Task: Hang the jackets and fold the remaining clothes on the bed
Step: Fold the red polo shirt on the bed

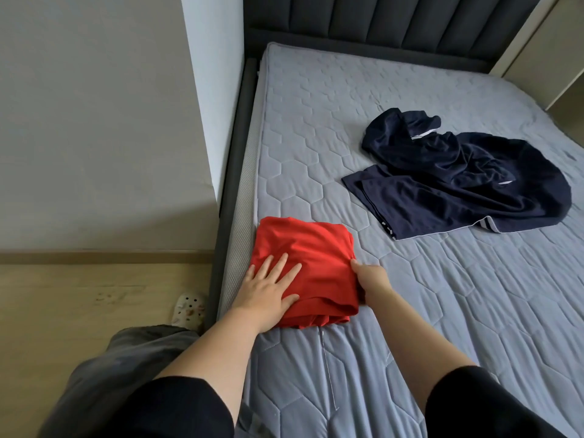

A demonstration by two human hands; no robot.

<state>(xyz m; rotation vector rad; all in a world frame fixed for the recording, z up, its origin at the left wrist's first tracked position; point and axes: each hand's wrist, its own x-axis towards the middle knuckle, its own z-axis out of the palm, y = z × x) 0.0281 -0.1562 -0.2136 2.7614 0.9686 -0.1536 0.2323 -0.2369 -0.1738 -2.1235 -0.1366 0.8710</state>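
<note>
Standing leg: grey trouser leg and white perforated clog on the wood floor, left of and below the left hand.
bed rail: dark side rail, just left of the left hand, between floor and mattress.
left hand: flat, palm down, fingers straight and spread. It presses on top of the folded red garment and grips nothing.
folded red garment: rough square bundle at the mattress's left edge. It lies under the left hand, with its right edge in the right hand.
right hand: thumb on top of the garment's right edge, fingers curled under the fabric and mostly hidden. It pinches that edge.
navy garment: unfolded, crumpled, white trim at hem and collar. It lies on the mattress beyond and to the right of the right hand, well apart from both hands and from the red bundle.
mattress: grey, hexagon quilting, bare under both forearms.
headboard: dark padded vertical channels, far beyond both hands.
</note>
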